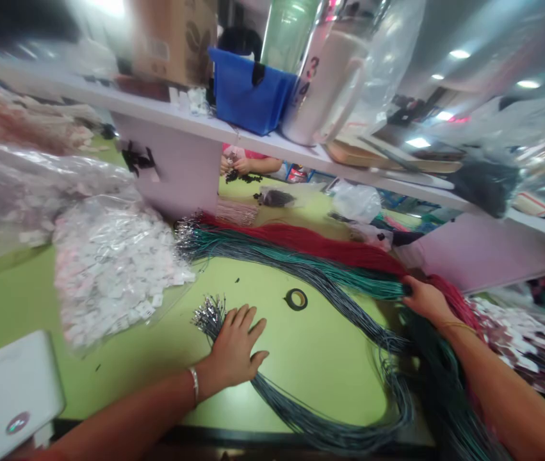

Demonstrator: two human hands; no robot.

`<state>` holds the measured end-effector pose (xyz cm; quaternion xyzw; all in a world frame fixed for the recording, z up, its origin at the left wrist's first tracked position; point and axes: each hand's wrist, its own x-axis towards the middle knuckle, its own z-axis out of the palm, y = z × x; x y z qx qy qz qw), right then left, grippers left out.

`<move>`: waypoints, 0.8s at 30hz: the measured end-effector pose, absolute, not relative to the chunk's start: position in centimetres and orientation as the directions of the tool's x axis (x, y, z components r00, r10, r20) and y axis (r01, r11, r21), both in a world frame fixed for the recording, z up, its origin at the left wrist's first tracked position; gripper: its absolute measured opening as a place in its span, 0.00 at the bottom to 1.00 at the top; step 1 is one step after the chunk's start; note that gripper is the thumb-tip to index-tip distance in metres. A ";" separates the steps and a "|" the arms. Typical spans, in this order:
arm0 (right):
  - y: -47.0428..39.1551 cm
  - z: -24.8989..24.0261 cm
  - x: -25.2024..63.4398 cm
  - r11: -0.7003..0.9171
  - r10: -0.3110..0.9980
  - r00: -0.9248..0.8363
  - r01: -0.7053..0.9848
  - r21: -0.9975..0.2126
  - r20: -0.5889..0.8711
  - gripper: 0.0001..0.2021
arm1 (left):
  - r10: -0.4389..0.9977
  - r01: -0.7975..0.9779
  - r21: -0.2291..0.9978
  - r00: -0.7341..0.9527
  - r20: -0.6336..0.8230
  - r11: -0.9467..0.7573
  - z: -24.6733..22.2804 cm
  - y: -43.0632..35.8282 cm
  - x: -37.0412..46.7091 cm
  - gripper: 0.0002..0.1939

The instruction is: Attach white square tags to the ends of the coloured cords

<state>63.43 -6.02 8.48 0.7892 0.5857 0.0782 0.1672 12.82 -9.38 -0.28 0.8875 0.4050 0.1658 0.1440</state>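
My left hand lies palm down over one end of a bundle of grey wires, its fingers stretched out and the thumb apart. Silver metal terminals stick out past its fingertips. From under the hand the grey wires curve along the front of the table to the right. My right hand is closed around a bundle of green wires at the right. Red wires run behind the green ones, and more grey wires lie in front.
A roll of black tape lies on the green table. To the left are a clear bag of white connectors and a white power bank. A shelf holds a blue bin. Behind it, another person's hands hold small parts.
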 end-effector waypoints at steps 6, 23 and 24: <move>-4.7 5.9 54.1 -0.023 0.951 0.173 0.865 0.501 -0.255 0.19 | 0.756 0.681 0.343 0.632 0.169 -0.647 -0.5 -9.4 13.0 0.31; 0.9 13.3 36.9 0.302 0.866 -0.455 0.807 -0.508 -0.209 0.07 | 0.822 0.432 0.839 0.569 0.032 -0.332 2.5 -6.9 15.0 0.36; 0.5 12.7 35.1 0.342 0.856 -0.480 0.802 -0.489 -0.190 0.06 | 0.832 0.277 0.951 0.553 -0.045 -0.133 2.6 -5.9 15.7 0.35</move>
